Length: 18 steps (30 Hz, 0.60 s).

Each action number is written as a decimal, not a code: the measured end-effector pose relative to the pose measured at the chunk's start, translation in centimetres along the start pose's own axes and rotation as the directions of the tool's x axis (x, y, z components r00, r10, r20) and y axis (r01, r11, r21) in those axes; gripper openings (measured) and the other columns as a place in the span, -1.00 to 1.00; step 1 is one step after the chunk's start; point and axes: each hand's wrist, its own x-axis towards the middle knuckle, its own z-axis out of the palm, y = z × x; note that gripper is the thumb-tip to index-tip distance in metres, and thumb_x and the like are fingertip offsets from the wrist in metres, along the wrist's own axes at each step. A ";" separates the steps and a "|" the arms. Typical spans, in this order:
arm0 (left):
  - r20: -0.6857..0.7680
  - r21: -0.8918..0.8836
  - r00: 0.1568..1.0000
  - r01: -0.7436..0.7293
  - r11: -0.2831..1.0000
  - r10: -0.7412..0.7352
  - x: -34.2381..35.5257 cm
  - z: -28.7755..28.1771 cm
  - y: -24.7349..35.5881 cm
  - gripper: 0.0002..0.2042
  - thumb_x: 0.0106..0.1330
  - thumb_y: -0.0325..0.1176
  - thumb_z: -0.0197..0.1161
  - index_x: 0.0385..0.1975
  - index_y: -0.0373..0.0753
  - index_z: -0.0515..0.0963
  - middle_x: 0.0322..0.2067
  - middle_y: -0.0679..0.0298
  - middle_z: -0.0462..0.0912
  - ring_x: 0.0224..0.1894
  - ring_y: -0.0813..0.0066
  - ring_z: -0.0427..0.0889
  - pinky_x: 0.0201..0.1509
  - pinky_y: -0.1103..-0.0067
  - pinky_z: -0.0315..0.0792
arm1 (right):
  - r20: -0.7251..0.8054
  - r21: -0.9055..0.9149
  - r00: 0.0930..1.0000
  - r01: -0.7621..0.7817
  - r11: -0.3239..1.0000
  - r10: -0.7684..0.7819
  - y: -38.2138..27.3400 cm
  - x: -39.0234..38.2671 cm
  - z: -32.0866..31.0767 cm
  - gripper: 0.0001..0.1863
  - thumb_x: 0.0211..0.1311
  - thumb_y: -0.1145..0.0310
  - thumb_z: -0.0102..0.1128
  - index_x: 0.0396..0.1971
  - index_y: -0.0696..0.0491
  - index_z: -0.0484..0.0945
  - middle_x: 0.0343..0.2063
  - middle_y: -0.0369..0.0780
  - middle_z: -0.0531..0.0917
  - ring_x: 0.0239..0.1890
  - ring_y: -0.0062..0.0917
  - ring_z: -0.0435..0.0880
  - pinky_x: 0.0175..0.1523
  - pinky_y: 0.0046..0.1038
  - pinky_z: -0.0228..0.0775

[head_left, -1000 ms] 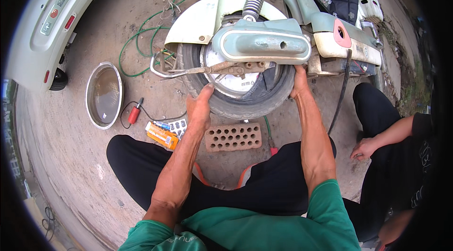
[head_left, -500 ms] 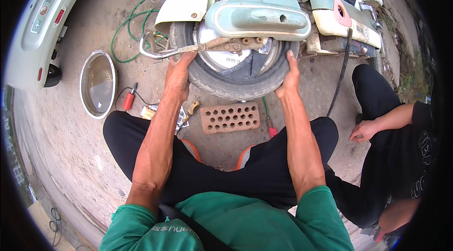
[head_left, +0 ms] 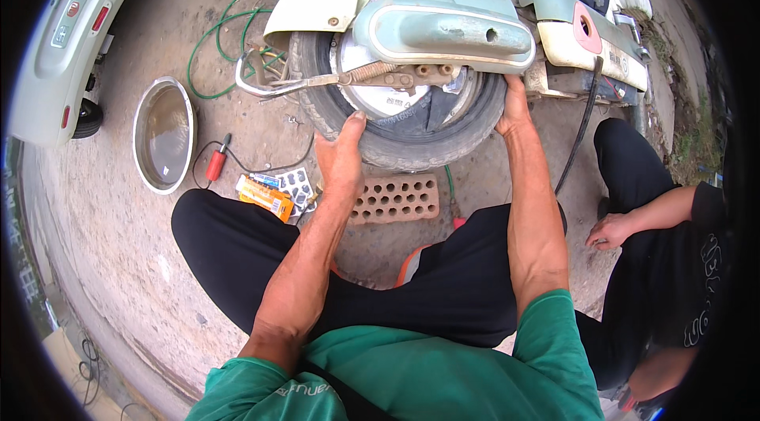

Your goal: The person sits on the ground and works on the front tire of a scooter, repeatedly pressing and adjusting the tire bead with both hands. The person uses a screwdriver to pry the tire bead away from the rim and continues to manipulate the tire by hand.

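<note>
In front of me is the wheel of a pale green scooter that lies on its side, with a worn black tyre point(head_left: 412, 153) around a silver hub point(head_left: 385, 100). My left hand point(head_left: 341, 156) grips the tyre's near left edge, thumb on the upper face and fingers hidden underneath. At the right edge, partly behind the green swingarm cover point(head_left: 443, 29), my right hand point(head_left: 515, 110) is closed around the tyre. A bent metal stand point(head_left: 277, 90) with a spring runs across the wheel's left side.
Below the wheel lies a perforated brick point(head_left: 396, 201). To the left are a basin of water point(head_left: 165, 136), a red-handled tool point(head_left: 216, 163), and patch packets point(head_left: 267, 196). A green hose point(head_left: 192, 64) curls behind. Another person's hand point(head_left: 608, 231) rests at right; a car point(head_left: 79, 33) stands far left.
My left hand has slid along the tyre toward me and to the right. My right hand has moved right and slightly up the tyre's edge. The head view has shifted slightly.
</note>
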 end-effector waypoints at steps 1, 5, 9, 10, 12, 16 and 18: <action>0.021 0.014 1.000 0.015 1.000 -0.015 0.2 0.1 0.5 -0.38 0.34 -0.37 0.49 0.36 -0.45 0.44 0.18 0.06 0.68 0.16 0.27 0.66 0.38 0.35 0.48 | -0.015 -0.005 1.000 0.016 1.000 -0.016 0.2 0.0 0.1 -0.26 0.54 -0.08 0.20 0.46 0.18 0.45 0.39 -0.02 0.61 0.40 -0.25 0.62 0.49 -0.14 0.49; 0.029 0.141 0.995 0.095 0.985 -0.100 2.0 -0.4 1.8 -0.49 0.44 -0.33 0.36 0.33 -0.40 0.49 0.12 0.05 0.73 0.09 0.20 0.77 0.21 0.30 0.67 | -0.040 0.045 0.992 0.119 0.992 -0.117 1.7 -1.2 0.5 -0.28 0.55 -0.05 0.22 0.48 0.14 0.44 0.36 -0.06 0.63 0.36 -0.25 0.65 0.49 -0.14 0.48; 0.174 0.256 0.967 0.138 0.957 -0.186 4.8 -1.3 5.6 -0.53 0.46 -0.29 0.36 0.29 -0.37 0.55 0.13 0.06 0.76 0.10 0.23 0.79 0.22 0.31 0.68 | -0.059 0.173 0.994 0.105 0.979 -0.096 4.3 -4.4 2.1 -0.29 0.53 -0.06 0.23 0.47 0.11 0.44 0.39 -0.09 0.61 0.39 -0.24 0.61 0.52 -0.09 0.41; 0.231 0.272 0.950 0.144 0.952 -0.210 5.7 -1.6 7.2 -0.50 0.44 -0.29 0.39 0.30 -0.41 0.53 0.14 0.04 0.74 0.12 0.21 0.76 0.23 0.28 0.66 | -0.116 0.192 0.988 0.127 0.973 -0.106 5.2 -5.8 3.4 -0.27 0.52 -0.07 0.25 0.47 0.10 0.43 0.40 -0.10 0.60 0.40 -0.23 0.59 0.53 -0.07 0.40; 0.277 0.308 0.931 0.150 0.940 -0.239 6.6 -1.9 8.2 -0.47 0.43 -0.27 0.40 0.30 -0.46 0.52 0.15 0.02 0.72 0.14 0.19 0.74 0.25 0.25 0.64 | -0.186 0.246 0.975 0.169 0.954 -0.125 6.5 -7.2 4.7 -0.24 0.48 -0.09 0.30 0.49 0.08 0.42 0.41 -0.12 0.57 0.42 -0.23 0.56 0.54 -0.02 0.36; 0.268 0.363 0.932 0.137 0.922 -0.244 6.9 -1.7 8.5 -0.48 0.51 -0.22 0.31 0.36 -0.39 0.50 0.21 0.06 0.69 0.21 0.25 0.70 0.32 0.28 0.59 | -0.204 0.240 0.975 0.136 0.961 -0.087 5.9 -7.8 5.1 -0.24 0.48 -0.09 0.30 0.49 0.07 0.42 0.42 -0.13 0.56 0.43 -0.24 0.54 0.55 -0.03 0.35; 0.298 0.363 0.922 0.130 0.922 -0.248 6.3 -2.1 8.3 -0.44 0.55 -0.13 0.29 0.41 -0.36 0.48 0.26 0.08 0.67 0.24 0.21 0.67 0.40 0.29 0.52 | -0.189 0.248 0.980 0.110 0.962 -0.063 5.5 -8.1 4.8 -0.23 0.48 -0.09 0.30 0.50 0.07 0.41 0.44 -0.12 0.55 0.44 -0.24 0.53 0.56 -0.04 0.34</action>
